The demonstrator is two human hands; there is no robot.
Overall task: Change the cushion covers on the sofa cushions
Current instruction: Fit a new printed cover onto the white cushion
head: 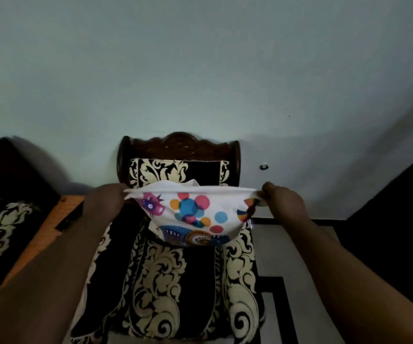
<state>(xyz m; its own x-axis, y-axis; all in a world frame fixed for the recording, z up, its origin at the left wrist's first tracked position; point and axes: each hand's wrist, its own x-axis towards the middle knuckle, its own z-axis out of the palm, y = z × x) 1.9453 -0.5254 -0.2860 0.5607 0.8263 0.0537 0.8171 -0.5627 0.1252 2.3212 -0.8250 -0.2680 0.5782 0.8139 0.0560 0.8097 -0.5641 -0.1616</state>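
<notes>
Both hands, left (106,202) and right (281,201), grip the cushion cover (195,214) taut; its contents seem hidden.

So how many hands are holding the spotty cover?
2. The left hand grips the left end of the spotty cover, and the right hand pinches its right end, stretching it over the black-and-cream chair.

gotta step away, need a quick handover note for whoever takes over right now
Left hand grips the left end of the cover; right hand pinches its right end.
The cover is held stretched in the air over the sofa chair, its top edge pulled taut.
Done: the cover is in hand. Whether a cushion sits inside it cannot be told.
Left: finish fitting it, then set the cushion on the chair.
</notes>
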